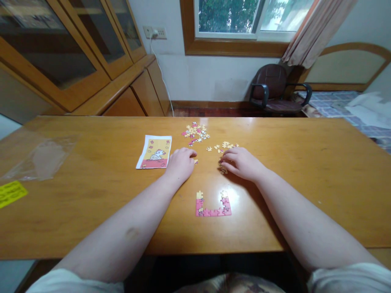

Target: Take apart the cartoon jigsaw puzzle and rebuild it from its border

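From my remote station I see two bare hands at work over a wooden table [317, 162]. The left hand [181, 163] lies low, palm down, its index finger reaching inward and the other fingers curled out of sight; I cannot tell whether it pinches anything. Just inside it, by the fingertips, sits a small yellow jigsaw piece [196, 162]. The right hand [240, 162] is bent, its fingers slightly parted over a few loose pieces [224, 171]; I cannot tell if one of them is gripped.

Nearer the body than both hands, between the forearms, I have the partly joined puzzle border [214, 213]: a U with its open end toward the hands, mostly pink, with yellow at the tips of the two sides. Just beyond the right fingers lies a short scatter of mostly yellow pieces [226, 145]. Farther out, ahead of the gap between the hands, I find a heap of yellow, pink and white pieces [197, 132].

Right beside the left hand, on its outer side, is a printed picture sheet [151, 148] with a white cartoon animal on yellow and pink. Well out to the left of that hand I make out a clear plastic bag [45, 158] and a bright yellow label [12, 194].
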The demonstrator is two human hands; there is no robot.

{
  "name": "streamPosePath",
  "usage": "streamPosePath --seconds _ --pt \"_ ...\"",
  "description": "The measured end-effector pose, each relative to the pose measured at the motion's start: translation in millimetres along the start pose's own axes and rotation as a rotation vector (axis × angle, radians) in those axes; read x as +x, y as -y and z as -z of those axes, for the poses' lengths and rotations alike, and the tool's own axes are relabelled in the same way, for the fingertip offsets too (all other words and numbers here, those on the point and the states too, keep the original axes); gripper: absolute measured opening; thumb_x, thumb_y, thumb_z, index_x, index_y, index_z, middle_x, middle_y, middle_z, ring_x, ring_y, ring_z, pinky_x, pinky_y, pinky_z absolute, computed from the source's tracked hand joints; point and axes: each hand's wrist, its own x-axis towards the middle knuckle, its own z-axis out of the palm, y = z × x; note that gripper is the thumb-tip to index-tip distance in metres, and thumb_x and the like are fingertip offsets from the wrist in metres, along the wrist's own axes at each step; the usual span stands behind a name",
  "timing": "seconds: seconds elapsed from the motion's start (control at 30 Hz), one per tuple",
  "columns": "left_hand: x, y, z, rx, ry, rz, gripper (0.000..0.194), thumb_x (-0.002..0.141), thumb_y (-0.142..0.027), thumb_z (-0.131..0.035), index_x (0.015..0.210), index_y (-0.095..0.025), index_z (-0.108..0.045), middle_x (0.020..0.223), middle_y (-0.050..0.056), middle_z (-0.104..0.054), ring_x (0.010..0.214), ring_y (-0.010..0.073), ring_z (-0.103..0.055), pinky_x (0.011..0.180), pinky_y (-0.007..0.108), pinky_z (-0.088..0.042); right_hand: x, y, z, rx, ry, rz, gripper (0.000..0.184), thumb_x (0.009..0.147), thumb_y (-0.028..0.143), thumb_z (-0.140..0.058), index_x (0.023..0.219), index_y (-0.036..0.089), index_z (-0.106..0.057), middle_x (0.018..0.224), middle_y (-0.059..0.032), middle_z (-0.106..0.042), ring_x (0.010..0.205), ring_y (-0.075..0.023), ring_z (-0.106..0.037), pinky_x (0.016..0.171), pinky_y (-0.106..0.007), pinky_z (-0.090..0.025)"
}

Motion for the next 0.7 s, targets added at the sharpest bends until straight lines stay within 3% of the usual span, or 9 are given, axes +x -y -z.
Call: streamPosePath --seconds 0.23,0.5,0.6,0.7 --pt "3.7 4.6 5.0 0.003 -0.019 -0.014 0.032 0.079 -0.011 -0.044 0.091 -0.022 -0.071 0.101 0.006 -0.070 0.099 0.0248 -0.061 0.092 0.042 -0.048 0.8 -6.4 -7.3 -0.143 -0.129 -0.150 0.030 0.096 0.031 -0.044 0.097 0.015 -0.070 0.096 -0.0098 -0.070 0.088 -0.0217 -0.059 0.082 -0.035 -0.039" --pt "0.3 -0.4 3.5 0.019 0.044 -0.151 0.021 0.083 -0.023 -0.050 0.092 -0.021 -0.069 0.100 0.006 -0.069 0.097 0.0252 -0.059 0.090 0.041 -0.047 2.6 -9.5 -10.0 -0.188 -0.192 -0.276 0.031 0.095 0.027 -0.043 0.084 0.017 -0.070 0.088 -0.0099 -0.070 0.081 -0.0221 -0.057 0.076 -0.034 -0.036" --pt "0.0 -1.1 -1.0 0.020 0.061 -0.245 0.031 0.087 -0.031 -0.051 0.114 -0.023 -0.064 0.121 0.006 -0.064 0.113 0.0265 -0.053 0.101 0.045 -0.039 3.6 -11.4 -11.8 -0.182 -0.255 -0.322 0.031 0.095 0.027 -0.042 0.083 0.017 -0.069 0.084 -0.0098 -0.070 0.080 -0.0225 -0.057 0.075 -0.034 -0.036" --pt "1.2 -3.1 -6.9 0.049 0.127 -0.336 0.054 0.090 -0.042 -0.050 0.140 -0.025 -0.044 0.150 0.006 -0.042 0.137 0.0314 -0.032 0.115 0.056 -0.015 4.8 -12.3 -13.5 -0.162 -0.351 -0.365 0.031 0.095 0.028 -0.042 0.084 0.018 -0.070 0.087 -0.0099 -0.070 0.083 -0.0232 -0.058 0.076 -0.034 -0.037"
